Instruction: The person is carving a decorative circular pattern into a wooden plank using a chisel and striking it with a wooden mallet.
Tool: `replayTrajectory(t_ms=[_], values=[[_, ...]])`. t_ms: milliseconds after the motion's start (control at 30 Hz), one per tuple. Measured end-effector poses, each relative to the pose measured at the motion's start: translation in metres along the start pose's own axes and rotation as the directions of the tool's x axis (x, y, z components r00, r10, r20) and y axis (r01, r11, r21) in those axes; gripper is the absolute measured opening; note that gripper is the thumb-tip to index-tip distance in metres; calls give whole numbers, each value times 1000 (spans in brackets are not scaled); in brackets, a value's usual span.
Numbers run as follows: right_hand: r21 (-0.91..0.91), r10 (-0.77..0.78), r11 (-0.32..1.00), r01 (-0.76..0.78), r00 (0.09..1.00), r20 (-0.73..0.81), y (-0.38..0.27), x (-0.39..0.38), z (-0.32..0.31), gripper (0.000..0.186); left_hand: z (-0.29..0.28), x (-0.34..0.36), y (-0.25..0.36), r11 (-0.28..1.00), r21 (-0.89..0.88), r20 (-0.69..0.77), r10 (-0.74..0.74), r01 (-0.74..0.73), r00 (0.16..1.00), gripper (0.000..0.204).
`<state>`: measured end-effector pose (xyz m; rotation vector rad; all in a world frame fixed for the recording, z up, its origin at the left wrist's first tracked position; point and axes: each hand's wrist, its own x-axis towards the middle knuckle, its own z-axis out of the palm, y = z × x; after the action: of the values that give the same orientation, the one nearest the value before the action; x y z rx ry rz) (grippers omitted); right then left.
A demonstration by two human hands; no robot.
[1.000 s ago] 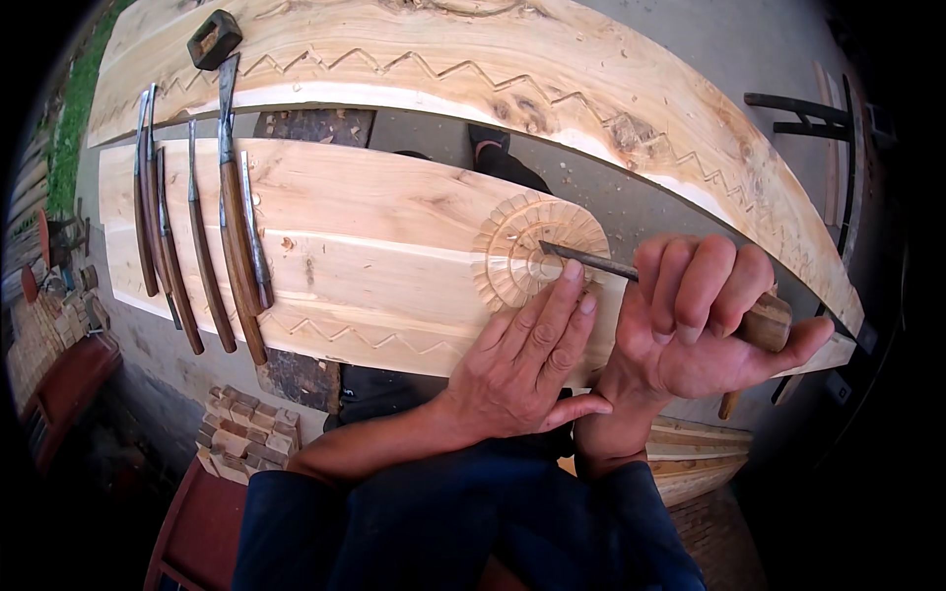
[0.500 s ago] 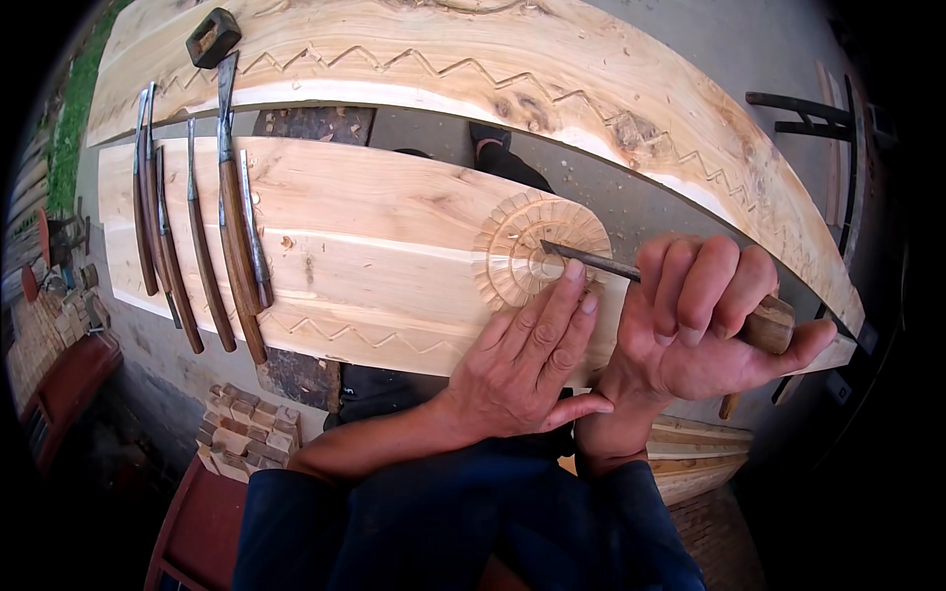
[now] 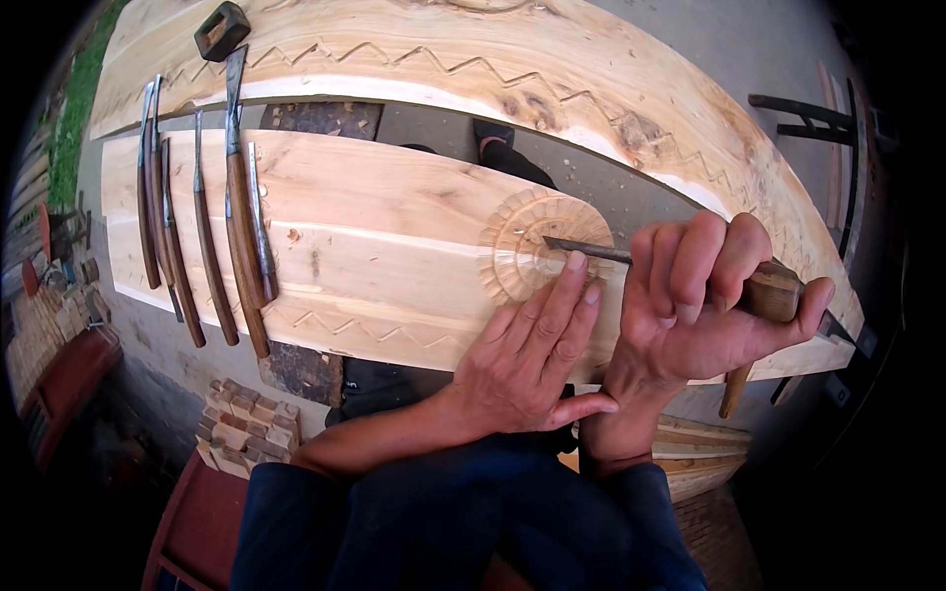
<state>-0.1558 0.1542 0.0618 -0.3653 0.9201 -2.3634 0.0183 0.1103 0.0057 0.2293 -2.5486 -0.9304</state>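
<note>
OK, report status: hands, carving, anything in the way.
Right hand gripping chisel, tip at round carving. Left hand open, fingertips by blade. Tool row out of the way, board's left end.

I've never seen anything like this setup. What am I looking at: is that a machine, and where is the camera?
No machine here: these are a person's two bare hands. The view comes from a wide camera worn on the head, looking down, so straight edges bend near the rim and the picture's left is the person's left.

The right hand grips a chisel with a wooden handle, its tip at a round carved pattern on the nearer board. The left hand is open, fingers stretched out close to the blade; whether they touch it is hard to tell.

To the left, long-handled tools lie side by side across that board. Beyond it is a second board, with a zigzag line and a dark, hollowed block on it.
</note>
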Motion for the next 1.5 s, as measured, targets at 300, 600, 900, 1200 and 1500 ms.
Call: replayTrajectory(t_ms=[300,600,900,1200,1500], values=[[-42,8,999,-17,975,-224,3,-2,4,73,-5,2,0,999,-42,23,-29,30,999,110],[-164,53,982,-96,967,-250,16,-1,45,78,-7,-8,-1,985,-149,-16,-86,83,996,115],[-185,33,980,-69,981,-193,10,-9,35,88,-17,-15,-12,929,-369,-106,-20,-20,994,94],[-565,-195,606,560,793,577,46,-71,79,66,-68,12,-37,976,-208,-105,-95,71,990,47],[-596,-113,590,544,787,606,67,-78,61,55,-63,22,-45,969,-231,44,-80,88,996,54]])
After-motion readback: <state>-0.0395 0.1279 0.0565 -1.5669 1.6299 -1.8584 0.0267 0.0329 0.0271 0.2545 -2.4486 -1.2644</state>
